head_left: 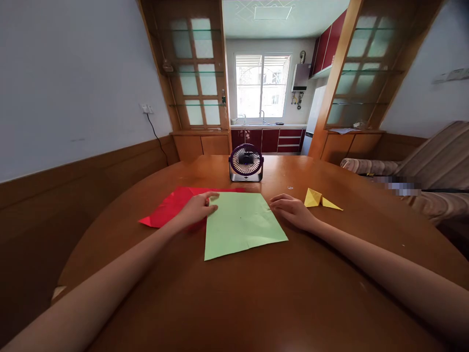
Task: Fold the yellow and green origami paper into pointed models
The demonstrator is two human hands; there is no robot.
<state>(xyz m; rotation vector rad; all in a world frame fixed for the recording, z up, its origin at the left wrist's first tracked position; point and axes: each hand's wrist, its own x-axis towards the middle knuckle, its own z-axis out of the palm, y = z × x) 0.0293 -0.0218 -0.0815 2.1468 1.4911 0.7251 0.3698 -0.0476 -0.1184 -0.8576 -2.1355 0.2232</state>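
Head view: a flat square sheet of pale green paper [242, 225] lies on the round wooden table [256, 303], directly between both hands. The left hand [198, 208] rests at its upper left corner, fingers loosely curled together on the edge, over a red paper sheet [166, 208]. The right hand [291, 210] touches the upper right corner, fingers relaxed, holding nothing. A folded yellow paper shape [318, 199] lies just beyond it.

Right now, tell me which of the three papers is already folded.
The yellow paper, right of the right hand. It is creased into a pointed shape; the green sheet and red sheet lie flat.
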